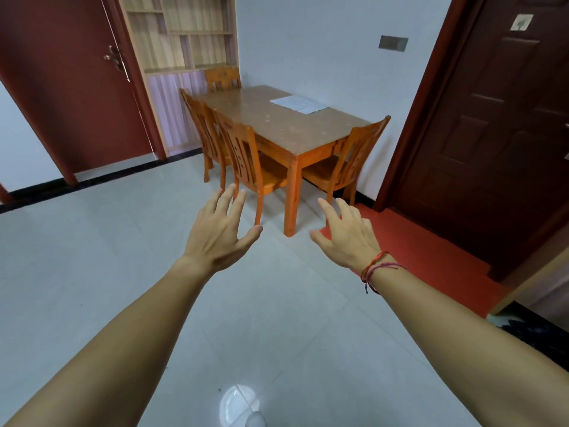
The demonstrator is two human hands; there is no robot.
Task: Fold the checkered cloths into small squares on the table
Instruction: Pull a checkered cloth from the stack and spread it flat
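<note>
Fingers (226,197) of the left hand (220,234) are straight and spread, holding nothing; those of the right hand (346,238) are extended with a slight curl, likewise holding nothing. Both hands are held palm-down in the air on outstretched bare forearms, apart from one another and touching no object. A red thread bracelet (374,266) circles the right wrist. Beneath the arms lies a pale tiled floor (123,257). Beyond the hands stands the wooden surface (277,127), its long side set against a white wall (323,41). The checkered cloth (300,103) lies flat on the far right part of this surface, near the wall and well apart from both hands; whether it is one layer or several cannot be told. Two chairs are tucked in on the left side, the nearer chair (246,155) just beyond the left fingertips; a third chair (354,161) sits at the near end and a fourth chair (222,77) at the far end. A red mat (431,257) lies before a dark door (492,134) at right; a red door (67,87) and a shelf unit (184,32) occupy the left background.
</note>
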